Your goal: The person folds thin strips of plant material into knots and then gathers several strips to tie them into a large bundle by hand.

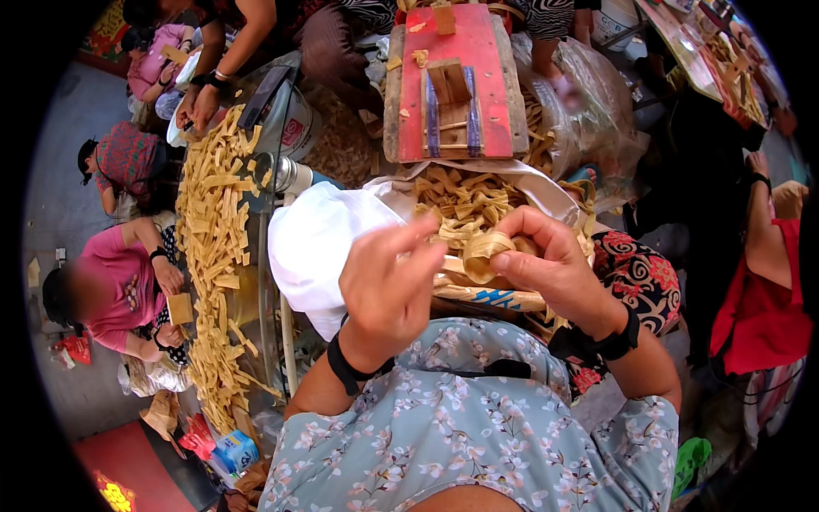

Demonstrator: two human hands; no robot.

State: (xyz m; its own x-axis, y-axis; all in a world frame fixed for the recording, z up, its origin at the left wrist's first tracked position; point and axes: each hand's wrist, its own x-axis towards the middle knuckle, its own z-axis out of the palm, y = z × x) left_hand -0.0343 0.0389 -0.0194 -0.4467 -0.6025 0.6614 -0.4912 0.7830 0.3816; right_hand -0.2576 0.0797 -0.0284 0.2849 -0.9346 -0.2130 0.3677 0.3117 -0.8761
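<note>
My right hand [555, 265] pinches a curled, pale tan strip [483, 255] between thumb and fingers, with the loop of the strip turned to the left. My left hand [393, 285] is raised beside it, blurred, its fingers apart and nothing clearly held in them. Just beyond both hands, many folded tan strips [470, 195] fill a white-lined container [544, 185]. A woven rim [492, 296] with blue marks passes below the right fingers. White cloth [320, 246] lies bunched to the left of my left hand.
Ahead stands a red wooden board [489, 83] carrying an upright wooden block [449, 82] between blue-patterned strips. Tan strips [214, 256] cover a glass table on the left. A person in pink [121, 281] sits beyond it; others work around. Clear plastic bags [595, 109] lie at right.
</note>
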